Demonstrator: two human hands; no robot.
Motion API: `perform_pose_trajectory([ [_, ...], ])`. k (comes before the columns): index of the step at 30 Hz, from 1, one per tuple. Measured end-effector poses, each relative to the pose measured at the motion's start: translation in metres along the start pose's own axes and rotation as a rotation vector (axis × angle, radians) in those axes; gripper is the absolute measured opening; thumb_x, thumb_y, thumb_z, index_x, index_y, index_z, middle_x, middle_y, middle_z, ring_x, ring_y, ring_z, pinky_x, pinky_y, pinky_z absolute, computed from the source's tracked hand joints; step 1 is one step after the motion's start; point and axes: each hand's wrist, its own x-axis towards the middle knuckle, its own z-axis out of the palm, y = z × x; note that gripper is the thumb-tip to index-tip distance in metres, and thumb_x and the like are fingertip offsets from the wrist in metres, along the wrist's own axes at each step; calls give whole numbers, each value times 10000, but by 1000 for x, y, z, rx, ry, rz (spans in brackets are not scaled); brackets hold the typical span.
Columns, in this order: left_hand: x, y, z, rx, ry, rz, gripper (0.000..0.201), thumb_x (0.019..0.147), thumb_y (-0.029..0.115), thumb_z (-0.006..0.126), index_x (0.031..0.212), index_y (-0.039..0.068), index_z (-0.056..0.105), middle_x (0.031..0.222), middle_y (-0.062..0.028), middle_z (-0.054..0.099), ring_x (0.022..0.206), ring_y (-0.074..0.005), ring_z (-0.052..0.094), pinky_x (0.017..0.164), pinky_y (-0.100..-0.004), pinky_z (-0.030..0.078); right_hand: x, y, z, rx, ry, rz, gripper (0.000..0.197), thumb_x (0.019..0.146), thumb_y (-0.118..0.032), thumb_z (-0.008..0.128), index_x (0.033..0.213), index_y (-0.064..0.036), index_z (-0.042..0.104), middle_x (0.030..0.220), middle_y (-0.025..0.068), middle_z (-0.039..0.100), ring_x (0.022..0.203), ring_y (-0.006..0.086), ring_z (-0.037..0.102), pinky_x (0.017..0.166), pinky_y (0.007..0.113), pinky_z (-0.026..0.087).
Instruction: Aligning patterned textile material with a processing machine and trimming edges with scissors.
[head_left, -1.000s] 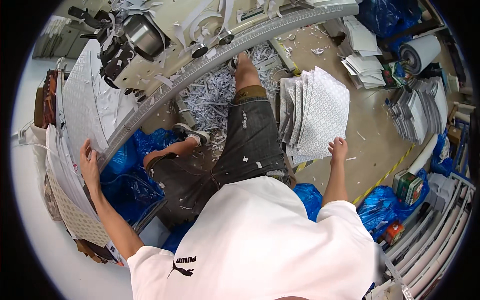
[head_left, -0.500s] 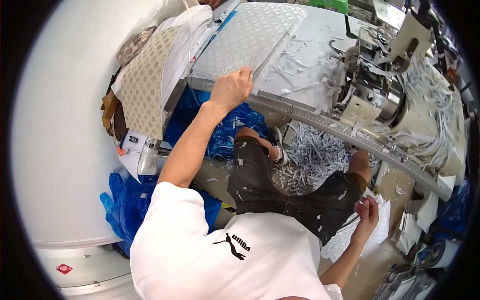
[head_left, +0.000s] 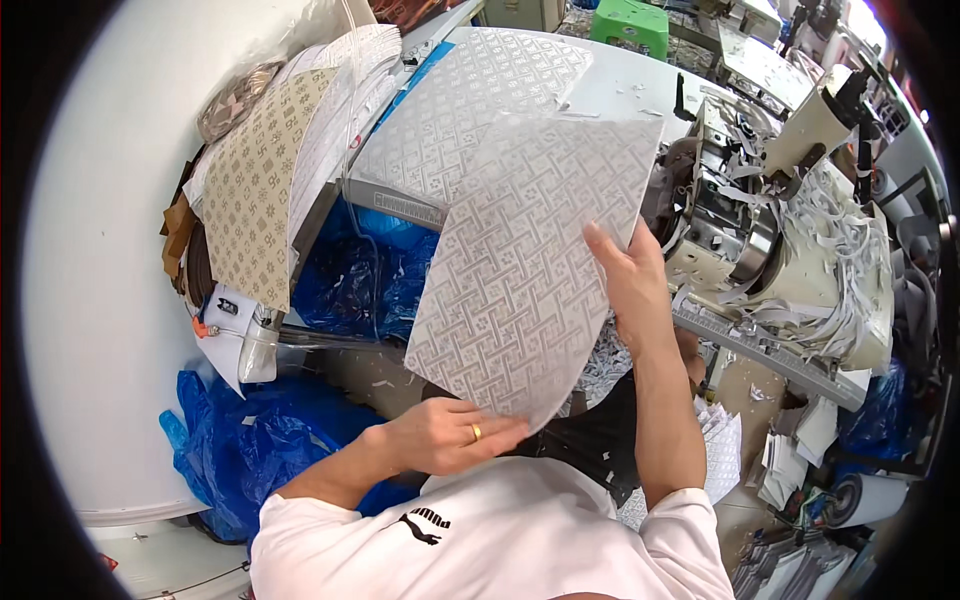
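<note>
Table [head_left: 625, 85]: white-topped, beyond both hands; it carried a patterned sheet [head_left: 465, 105] lying face up, apparently laid flat to keep it smooth and within reach.

Machine [head_left: 735, 215]: cream and metal, beyond and to the right of the right hand, with pale cut strips [head_left: 850, 270] heaped over its far side.

Blue plastic [head_left: 265, 445]: crumpled, left of the left hand, spread low.

Held sheet [head_left: 530, 270]: grey-white, lattice pattern uppermost, between the two hands, its far end overlapping the sheet on the table. It was gripped at two edges, probably because one hold would have let so broad a piece sag.

Beige sheet [head_left: 262, 195]: patterned, draped beyond and left of the left hand.

Right hand [head_left: 637, 280]: partly closed on the right edge, thumb on top, fingers hidden beneath, seemingly for a pinch.

Left hand [head_left: 445, 437]: fingers nearly straight along the near edge, seemingly steadying it; thumb hidden, so its closure could not be told.

Ring [head_left: 476, 432]: gold-coloured, on a left-hand finger.
</note>
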Motion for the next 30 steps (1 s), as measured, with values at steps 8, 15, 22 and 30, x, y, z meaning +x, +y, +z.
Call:
perform_pose_trajectory([
  [8,34,-82,-32,-559,1150,-532,576,871,230,804,1320,-55,583,1372,-192,605,1213,-242,600,1041,-385,448,-77,-23,-35,-113,-142,-166,432,965,28,608,1388,38,524,1227,104,672,1068,139,612,973,300,461],
  [15,57,-83,-66,-922,600,-839,361,880,160,773,1162,-49,690,1048,-103,746,878,-130,689,817,-270,532,-93,-33,-40,24,261,-191,466,952,2,652,1406,36,552,1201,77,686,993,79,622,824,216,478],
  [22,94,-85,-63,-934,522,-851,326,879,147,763,1123,-59,696,1010,-103,752,827,-115,686,776,-254,534,-74,-28,-69,-18,358,-89,446,970,-59,677,1391,43,570,915,-40,665,710,-10,505,619,151,357],
  [30,114,-88,-70,-929,488,-891,339,886,167,761,1112,-73,685,998,-110,747,820,-114,689,782,-249,539,-54,-28,-80,31,377,-96,402,981,-49,651,1366,49,592,884,-43,661,706,-17,515,616,149,368],
])
